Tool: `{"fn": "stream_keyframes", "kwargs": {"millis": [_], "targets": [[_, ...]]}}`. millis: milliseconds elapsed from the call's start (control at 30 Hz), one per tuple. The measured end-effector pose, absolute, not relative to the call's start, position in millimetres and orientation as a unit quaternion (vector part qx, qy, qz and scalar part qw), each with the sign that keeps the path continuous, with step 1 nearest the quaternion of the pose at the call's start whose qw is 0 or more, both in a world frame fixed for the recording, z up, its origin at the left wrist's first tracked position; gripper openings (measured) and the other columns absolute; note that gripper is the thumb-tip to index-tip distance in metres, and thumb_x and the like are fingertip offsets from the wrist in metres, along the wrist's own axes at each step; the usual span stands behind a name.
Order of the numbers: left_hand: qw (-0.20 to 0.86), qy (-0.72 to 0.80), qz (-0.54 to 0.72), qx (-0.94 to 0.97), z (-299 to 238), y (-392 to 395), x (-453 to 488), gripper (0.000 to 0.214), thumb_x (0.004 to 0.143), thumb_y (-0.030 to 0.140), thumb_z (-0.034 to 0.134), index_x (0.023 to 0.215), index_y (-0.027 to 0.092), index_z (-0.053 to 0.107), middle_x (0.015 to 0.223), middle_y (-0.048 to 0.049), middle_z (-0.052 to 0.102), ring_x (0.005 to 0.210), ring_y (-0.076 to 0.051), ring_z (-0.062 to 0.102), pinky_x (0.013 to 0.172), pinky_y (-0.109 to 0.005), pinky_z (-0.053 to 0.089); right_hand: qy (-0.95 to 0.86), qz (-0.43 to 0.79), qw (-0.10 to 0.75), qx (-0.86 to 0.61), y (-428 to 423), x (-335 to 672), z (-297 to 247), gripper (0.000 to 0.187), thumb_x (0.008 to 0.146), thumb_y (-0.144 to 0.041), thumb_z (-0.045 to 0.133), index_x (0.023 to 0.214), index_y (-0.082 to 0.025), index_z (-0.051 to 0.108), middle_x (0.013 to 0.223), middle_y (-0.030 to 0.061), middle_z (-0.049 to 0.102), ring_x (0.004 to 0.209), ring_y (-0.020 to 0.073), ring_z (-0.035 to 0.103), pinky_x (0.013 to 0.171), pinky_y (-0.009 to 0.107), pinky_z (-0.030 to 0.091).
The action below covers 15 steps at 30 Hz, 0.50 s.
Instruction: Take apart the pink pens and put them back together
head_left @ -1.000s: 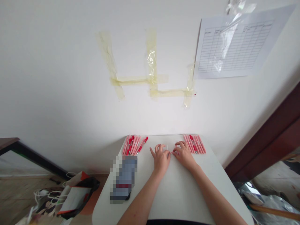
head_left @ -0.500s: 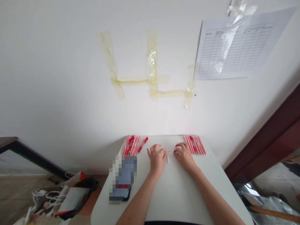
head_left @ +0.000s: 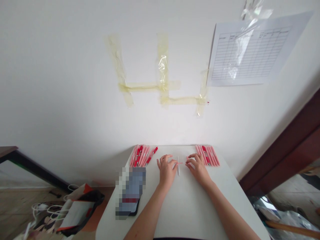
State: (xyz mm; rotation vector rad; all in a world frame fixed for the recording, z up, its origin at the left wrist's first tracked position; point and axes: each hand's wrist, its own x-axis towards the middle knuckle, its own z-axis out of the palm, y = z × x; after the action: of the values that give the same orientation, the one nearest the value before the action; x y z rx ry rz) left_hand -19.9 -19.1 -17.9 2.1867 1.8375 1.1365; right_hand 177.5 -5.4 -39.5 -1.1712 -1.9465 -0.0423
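Observation:
My left hand point(head_left: 167, 169) is closed in a pinch on a thin pink pen part point(head_left: 180, 163), whose narrow end points right. Facing it, my right hand point(head_left: 198, 168) has thumb and forefinger pinched together. A bit of pink shows at its fingers, too small to name. Between the hands a slim whitish stick point(head_left: 178, 170), like a pen refill, lies on the table, and the pink part crosses over it. Pink and red pens point(head_left: 143, 156) lie in a row to the left. Another row of pink pens point(head_left: 213, 156), with a red one among them, lies just beyond my right hand.
A pixelated phone-like object point(head_left: 131, 191) rests on the left of the white table point(head_left: 186, 210). The wall point(head_left: 75, 83) rises behind the table's far edge. An open bag point(head_left: 80, 210) and white cables stand at lower left. Dark red wood point(head_left: 282, 153) borders the right.
My right fingertips have come slightly closer to the end of the pink part in my left hand. More of that part shows. The view has shifted slightly; the pen rows are unchanged.

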Motion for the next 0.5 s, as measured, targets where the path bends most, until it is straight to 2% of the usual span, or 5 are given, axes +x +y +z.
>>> {"fn": "stream_keyframes", "kwargs": {"millis": [300, 500], "targets": [[0.033, 0.594, 0.365, 0.716, -16.4, -19.4, -20.7, 0.011, 0.083, 0.022, 0.07, 0.086, 0.03, 0.077, 0.122, -0.0052, 0.062, 0.125, -0.028, 0.05, 0.115, -0.072, 0.022, -0.779, -0.029, 0.413, -0.471, -4.3, 178.7, -40.8, 0.004, 0.091, -0.024, 0.064, 0.093, -0.027, 0.067, 0.111, 0.0072, 0.062, 0.109, 0.0267, 0.054, 0.095, 0.048, 0.05], [0.068, 0.602, 0.365, 0.707, -15.4, -19.5, -19.4, 0.01, 0.083, 0.025, 0.071, 0.086, 0.031, 0.078, 0.122, -0.0052, 0.063, 0.125, -0.028, 0.05, 0.114, -0.072, 0.023, -0.781, -0.028, 0.412, -0.469, -4.8, 177.6, -40.5, 0.005, 0.09, -0.024, 0.065, 0.093, -0.028, 0.068, 0.111, 0.0073, 0.062, 0.109, 0.0268, 0.055, 0.093, 0.047, 0.051]]}}
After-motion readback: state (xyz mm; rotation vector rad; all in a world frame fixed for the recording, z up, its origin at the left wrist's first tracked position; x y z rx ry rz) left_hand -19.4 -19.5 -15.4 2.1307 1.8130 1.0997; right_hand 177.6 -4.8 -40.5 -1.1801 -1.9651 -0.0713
